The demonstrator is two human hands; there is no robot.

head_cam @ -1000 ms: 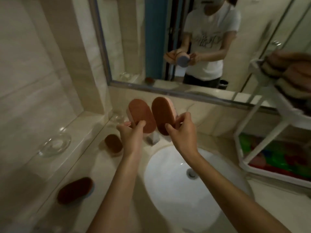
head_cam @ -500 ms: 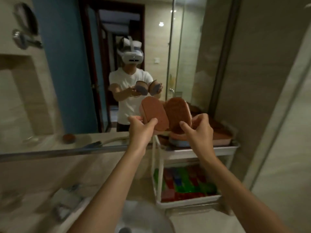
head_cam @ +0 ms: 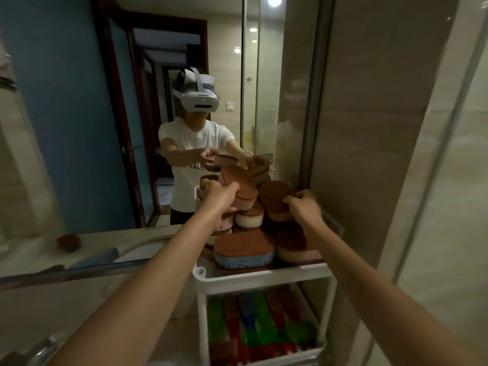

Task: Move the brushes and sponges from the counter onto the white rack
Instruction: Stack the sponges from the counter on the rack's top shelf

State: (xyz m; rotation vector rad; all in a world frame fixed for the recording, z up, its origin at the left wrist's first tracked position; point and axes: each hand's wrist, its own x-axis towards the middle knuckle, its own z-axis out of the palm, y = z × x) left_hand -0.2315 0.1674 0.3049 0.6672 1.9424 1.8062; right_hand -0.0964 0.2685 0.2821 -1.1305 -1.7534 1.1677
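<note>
My left hand [head_cam: 217, 195] grips a pink sponge with a reddish-brown scouring face [head_cam: 241, 184], held tilted above the pile. A second, darker brown-faced sponge [head_cam: 274, 198] is gripped by my right hand [head_cam: 303, 207] just to its right. Both hover over the top shelf of the white rack [head_cam: 264, 278], which is heaped with several sponges, among them a blue one with a brown top [head_cam: 243, 250] at the front. The lower shelf holds several green, red and blue brushes [head_cam: 261, 326].
A large mirror [head_cam: 105, 128] behind the counter reflects a person wearing a headset. The beige counter [head_cam: 66, 299] runs left of the rack. A tiled wall [head_cam: 383, 154] and a glass panel stand close on the right.
The view swung from the sink to the rack. Both hands carried their sponges right and forward, from over the basin to just above the pile on the top shelf.
</note>
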